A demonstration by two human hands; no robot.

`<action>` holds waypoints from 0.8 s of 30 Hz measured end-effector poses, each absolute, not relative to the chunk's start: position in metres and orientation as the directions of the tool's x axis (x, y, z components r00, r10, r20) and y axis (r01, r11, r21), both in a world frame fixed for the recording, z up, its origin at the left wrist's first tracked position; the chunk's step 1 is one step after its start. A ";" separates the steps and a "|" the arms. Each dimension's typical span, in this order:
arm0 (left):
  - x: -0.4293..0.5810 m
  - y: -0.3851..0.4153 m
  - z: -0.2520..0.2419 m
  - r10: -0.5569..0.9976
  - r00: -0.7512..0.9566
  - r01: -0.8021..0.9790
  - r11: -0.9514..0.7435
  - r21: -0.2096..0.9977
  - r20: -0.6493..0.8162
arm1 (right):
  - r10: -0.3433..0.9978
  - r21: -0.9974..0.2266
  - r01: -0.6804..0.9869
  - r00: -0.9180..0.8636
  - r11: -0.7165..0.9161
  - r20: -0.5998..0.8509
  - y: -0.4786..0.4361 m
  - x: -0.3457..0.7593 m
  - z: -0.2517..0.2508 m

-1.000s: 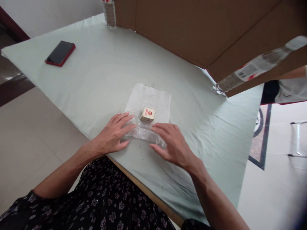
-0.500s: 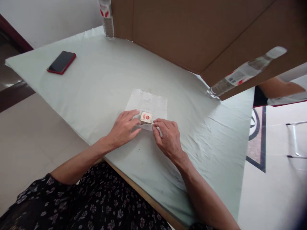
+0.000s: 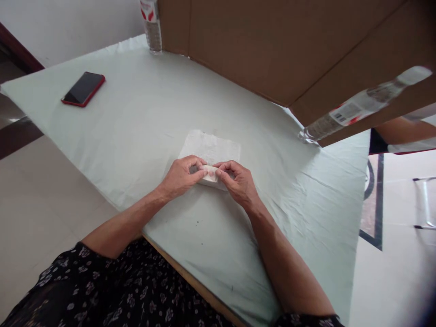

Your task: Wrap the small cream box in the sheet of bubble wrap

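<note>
A white paper tissue (image 3: 214, 147) lies spread on the table, its far part flat. Its near edge is folded up as a flap (image 3: 210, 174) over a small box, whose red print shows faintly through the paper. On the box's left side, my left hand (image 3: 184, 176) pinches the flap between thumb and fingers. My right hand (image 3: 239, 181) grips the flap at the right end in the same way, with the thumb in front. Most of the box is hidden by paper and fingers.
A phone in a red case (image 3: 83, 89) lies at the table's far left. A large brown cardboard panel (image 3: 238, 45) stands at the back, with one clear bottle (image 3: 154, 32) at its left and another bottle (image 3: 357, 109) at its right. Part of another person's arm (image 3: 408, 131) shows far right.
Both hands have closed in on the box and taken hold of the tissue. The near edge of the tissue now covers the box top, which was bare before. The view has shifted slightly.
</note>
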State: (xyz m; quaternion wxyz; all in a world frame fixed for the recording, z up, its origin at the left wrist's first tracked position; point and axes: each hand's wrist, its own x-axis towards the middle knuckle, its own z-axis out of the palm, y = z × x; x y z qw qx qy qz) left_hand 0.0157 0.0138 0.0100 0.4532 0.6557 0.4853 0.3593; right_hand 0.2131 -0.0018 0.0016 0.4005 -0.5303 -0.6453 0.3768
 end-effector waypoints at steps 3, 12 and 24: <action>0.015 0.009 0.011 0.961 0.273 0.299 -0.117 0.947 0.033 | 0.987 -0.905 0.395 -0.087 0.159 0.135 -0.009 0.209 -0.001; 0.015 -0.001 0.013 0.959 0.279 0.285 -0.141 0.948 0.059 | 0.981 -0.886 0.423 -0.050 0.191 0.187 -0.023 0.205 -0.004; 0.014 0.005 0.010 0.947 0.322 0.412 -0.134 0.902 -0.007 | 0.891 -0.567 0.752 -0.057 0.336 0.451 -0.031 0.216 0.006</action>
